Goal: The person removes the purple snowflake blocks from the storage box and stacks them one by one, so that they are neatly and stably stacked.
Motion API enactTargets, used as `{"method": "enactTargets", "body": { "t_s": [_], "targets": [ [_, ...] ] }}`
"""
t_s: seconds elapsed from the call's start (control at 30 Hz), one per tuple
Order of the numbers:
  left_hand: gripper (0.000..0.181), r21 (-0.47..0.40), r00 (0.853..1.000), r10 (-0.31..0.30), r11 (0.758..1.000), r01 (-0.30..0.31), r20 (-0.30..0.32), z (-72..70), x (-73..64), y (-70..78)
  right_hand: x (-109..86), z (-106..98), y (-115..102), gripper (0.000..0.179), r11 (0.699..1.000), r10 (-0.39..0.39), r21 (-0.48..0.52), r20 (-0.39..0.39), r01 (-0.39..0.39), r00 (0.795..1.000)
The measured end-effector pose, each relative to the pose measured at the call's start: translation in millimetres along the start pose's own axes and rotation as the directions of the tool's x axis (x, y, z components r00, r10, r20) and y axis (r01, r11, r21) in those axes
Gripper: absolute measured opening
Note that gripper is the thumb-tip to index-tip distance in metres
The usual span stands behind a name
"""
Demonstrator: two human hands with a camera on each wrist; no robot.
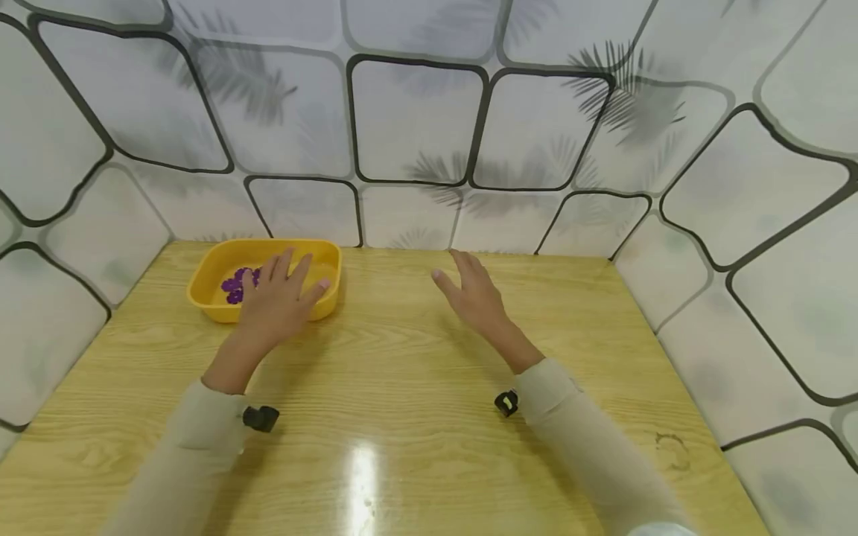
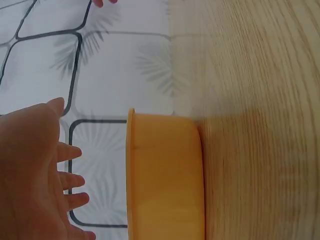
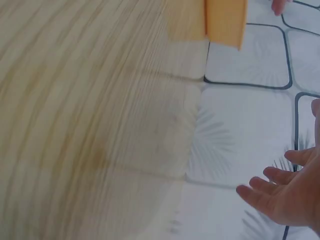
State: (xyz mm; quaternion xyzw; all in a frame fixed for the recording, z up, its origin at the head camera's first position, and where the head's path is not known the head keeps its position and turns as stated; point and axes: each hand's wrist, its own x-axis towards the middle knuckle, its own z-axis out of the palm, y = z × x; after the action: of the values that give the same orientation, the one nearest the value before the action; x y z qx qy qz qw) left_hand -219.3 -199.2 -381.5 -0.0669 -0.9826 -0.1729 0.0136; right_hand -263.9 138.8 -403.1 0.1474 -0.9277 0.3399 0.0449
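A yellow plastic tub point(image 1: 217, 305) stands at the back left of the wooden table, with several small purple flower-shaped pieces point(image 1: 233, 285) inside. Over its front rim hovers my left hand point(image 1: 278, 301), fingers spread and holding nothing; it hides part of the tub's inside. In the left wrist view the tub's outer wall point(image 2: 165, 175) stands beside the left hand point(image 2: 32, 170), with a gap between them. My right hand point(image 1: 477, 298) is held above the table right of the tub, its fingers extended and thumb apart. The right wrist view shows that hand point(image 3: 290, 190) with nothing in it.
The light wooden table point(image 1: 402, 387) meets a patterned wall point(image 1: 415, 119) at the back, with patterned panels at both sides. Small black devices sit at the left cuff point(image 1: 261, 418) and the right cuff point(image 1: 506, 403). A dark curved mark point(image 1: 672, 450) shows on the table at right.
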Motion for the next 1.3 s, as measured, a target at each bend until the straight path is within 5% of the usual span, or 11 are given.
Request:
{"method": "enactTargets", "body": {
  "t_s": [0.13, 0.3, 0.47, 0.57, 0.97, 1.3],
  "targets": [
    [0.078, -0.170, 0.995, -0.018, 0.985, 0.001, -0.096, -13.7, -5.8, -22.6, 6.4, 14, -11, 0.071, 0.970, -0.024, 0.244, 0.051, 0.011, 0.998],
    [0.069, -0.366, 0.977, -0.051, 0.930, -0.028, -0.205, -26.5, -12.0, -51.5, 15.0, 36, -25, 0.067, 0.903, -0.058, 0.428, 0.088, 0.014, 0.994],
    [0.057, -0.421, 0.927, -0.100, 0.905, -0.065, -0.360, -27.5, -17.8, -77.0, 22.8, 56, -40, 0.065, 0.854, -0.077, 0.520, 0.117, 0.005, 0.990],
    [0.054, -0.443, 0.906, -0.144, 0.895, -0.051, -0.397, -27.5, -21.7, -90.2, 26.8, 65, -46, 0.064, 0.836, -0.090, 0.549, 0.132, 0.003, 0.987],
    [0.049, -0.501, 0.869, -0.333, 0.857, 0.118, -0.366, -17.4, -23.6, -138.9, 43.5, 96, -58, 0.065, 0.785, -0.082, 0.618, 0.171, -0.042, 0.982],
    [0.046, -0.481, 0.869, -0.334, 0.867, 0.132, -0.364, -13.9, -19.3, -166.2, 57.2, 115, -66, 0.062, 0.729, -0.036, 0.678, 0.170, -0.091, 0.985]
  ]
}}
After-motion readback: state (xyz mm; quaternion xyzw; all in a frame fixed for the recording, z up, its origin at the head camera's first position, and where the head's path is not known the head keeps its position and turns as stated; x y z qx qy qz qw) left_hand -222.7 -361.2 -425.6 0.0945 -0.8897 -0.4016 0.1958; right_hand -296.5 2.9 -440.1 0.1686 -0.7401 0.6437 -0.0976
